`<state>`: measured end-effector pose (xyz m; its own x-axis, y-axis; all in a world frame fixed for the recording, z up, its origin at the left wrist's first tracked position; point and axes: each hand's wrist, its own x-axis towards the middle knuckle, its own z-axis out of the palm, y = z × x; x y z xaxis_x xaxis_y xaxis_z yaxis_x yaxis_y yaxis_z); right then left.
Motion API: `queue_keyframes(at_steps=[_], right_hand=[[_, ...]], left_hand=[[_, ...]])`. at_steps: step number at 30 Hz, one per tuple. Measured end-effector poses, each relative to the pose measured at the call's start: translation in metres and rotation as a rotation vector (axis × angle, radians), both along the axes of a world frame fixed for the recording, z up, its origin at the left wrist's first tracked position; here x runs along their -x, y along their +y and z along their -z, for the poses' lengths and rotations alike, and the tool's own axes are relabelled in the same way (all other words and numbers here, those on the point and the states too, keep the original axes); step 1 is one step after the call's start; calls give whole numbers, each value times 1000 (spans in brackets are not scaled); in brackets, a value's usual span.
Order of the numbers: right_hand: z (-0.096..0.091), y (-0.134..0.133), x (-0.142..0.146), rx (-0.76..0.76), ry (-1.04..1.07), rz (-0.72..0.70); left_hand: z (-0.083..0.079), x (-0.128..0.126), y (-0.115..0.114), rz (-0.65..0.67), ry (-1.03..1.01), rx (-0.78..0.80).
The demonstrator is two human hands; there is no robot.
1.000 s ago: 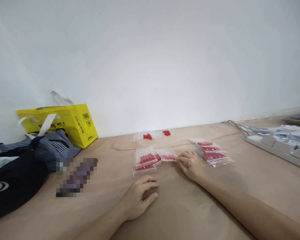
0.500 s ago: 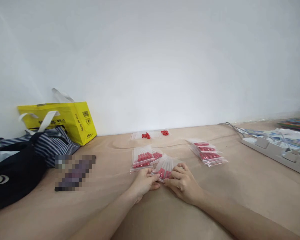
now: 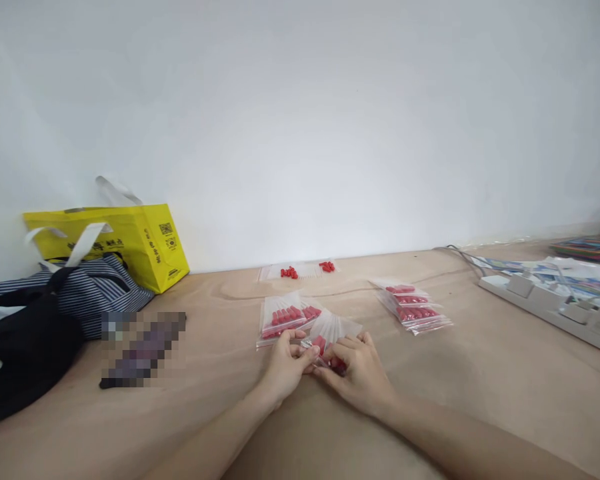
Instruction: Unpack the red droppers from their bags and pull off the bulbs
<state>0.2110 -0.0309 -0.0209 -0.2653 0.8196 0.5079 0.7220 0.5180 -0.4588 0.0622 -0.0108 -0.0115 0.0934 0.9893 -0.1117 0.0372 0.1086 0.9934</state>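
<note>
Between my two hands lies a small clear zip bag (image 3: 319, 344) with red cylindrical pieces in it, on top of a fan of clear bags (image 3: 336, 325). My left hand (image 3: 286, 363) pinches the bag's near left edge between thumb and fingers. My right hand (image 3: 356, 370) is closed on its near right side, fingers curled over the red pieces and hiding part of them. Just beyond my left hand, filled bags of red pieces (image 3: 287, 315) overlap on the table. Another overlapping stack of filled bags (image 3: 414, 310) lies to the right.
Loose red pieces (image 3: 289, 273) lie on clear bags near the wall. At left stand a yellow bag (image 3: 160, 257), a striped bag (image 3: 87, 300) and a black bag (image 3: 25, 367), with a pixelated item (image 3: 145, 350) beside them. A white power strip (image 3: 545, 313) lies at right.
My right hand has shifted slightly left and nearer along the bag's edge, its thumb now closer to my left fingers. The whole view has moved a little.
</note>
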Motion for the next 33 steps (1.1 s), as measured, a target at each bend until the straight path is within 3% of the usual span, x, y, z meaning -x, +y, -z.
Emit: queue_keyframes(at_steps=[4,9,14,18,21,24,29,33], right_hand=[[5,7,1,78,77,-23],[8,10,0,63,74,1],[12,14,-2,74,101,73],[8,12,-5,-107,173,140],[3,10,-10,-238,115,22],[2,18,-20,-154,80,-106],[9,42,-43,43,27,-91],[11,48,-50,154,-82,-152]], left_hand=[[4,3,1,35,37,-44],[2,6,1,132,83,-80],[-3,4,-2,99,201,-129],[4,3,1,51,240,-182],[13,6,5,1,296,-293],[14,13,7,43,407,-411],[7,24,9,80,550,-485],[4,26,8,-89,632,-549]])
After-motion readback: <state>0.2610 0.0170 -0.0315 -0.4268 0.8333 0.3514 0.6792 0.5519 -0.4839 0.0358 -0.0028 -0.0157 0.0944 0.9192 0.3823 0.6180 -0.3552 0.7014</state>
